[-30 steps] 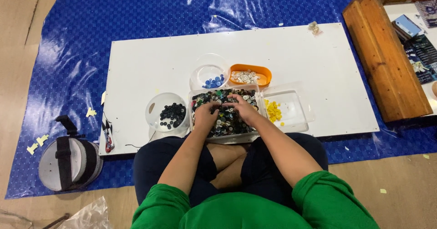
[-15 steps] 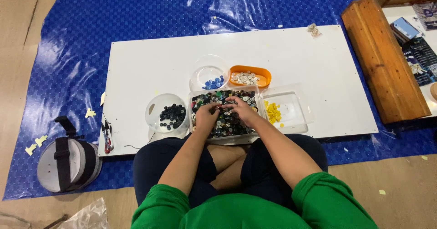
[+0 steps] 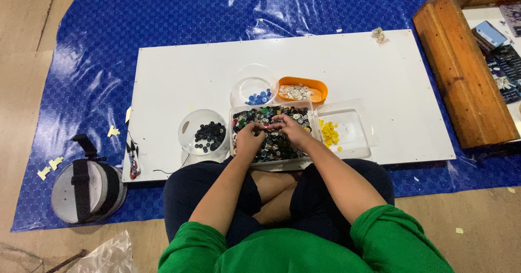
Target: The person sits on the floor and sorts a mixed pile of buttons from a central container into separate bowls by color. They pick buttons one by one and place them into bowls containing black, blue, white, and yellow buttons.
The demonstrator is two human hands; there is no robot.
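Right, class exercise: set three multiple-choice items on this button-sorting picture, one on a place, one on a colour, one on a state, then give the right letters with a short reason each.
1. Where does the round tub of black buttons stand?
A. left of the mixed tray
B. on the wooden crate
C. on the blue tarp

2. What colour are the buttons in the clear tray right of the mixed tray?
A. red
B. yellow
C. black

3. How are the two hands placed?
A. both on the knees
B. one raised in the air
C. both in the tray of mixed buttons

Answers:
1 A, the tub sits on the white board just left of the mixed tray.
2 B, a yellow heap lies at its left end.
3 C, the left hand and right hand rest among the mixed buttons.
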